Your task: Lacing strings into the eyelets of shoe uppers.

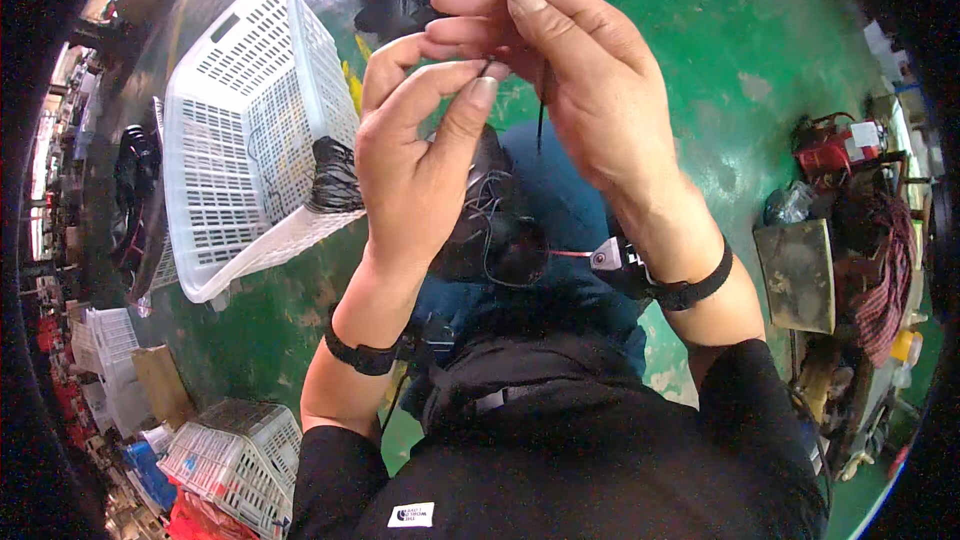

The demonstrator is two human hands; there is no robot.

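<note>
Both hands are raised together in front of my lap. My left hand (415,130) pinches the end of a thin black cord (541,125) between thumb and forefinger. Its fingertips are close to the palm of my right hand (590,65). The right hand's fingers stretch out to the left, with the thumb lying along the forefinger. From beneath the right palm the cord hangs down; part of its run is hidden behind that hand. More loose black cords (488,202) lie looped over a dark item on my lap, whose kind I cannot make out.
A large white slatted basket (180,190) stands at the left, with a bundle of black cords (335,175) over its near rim. Another white basket (240,460) is at lower left. At the right are a board (795,275), a red item (840,145) and a checked cloth (885,280).
</note>
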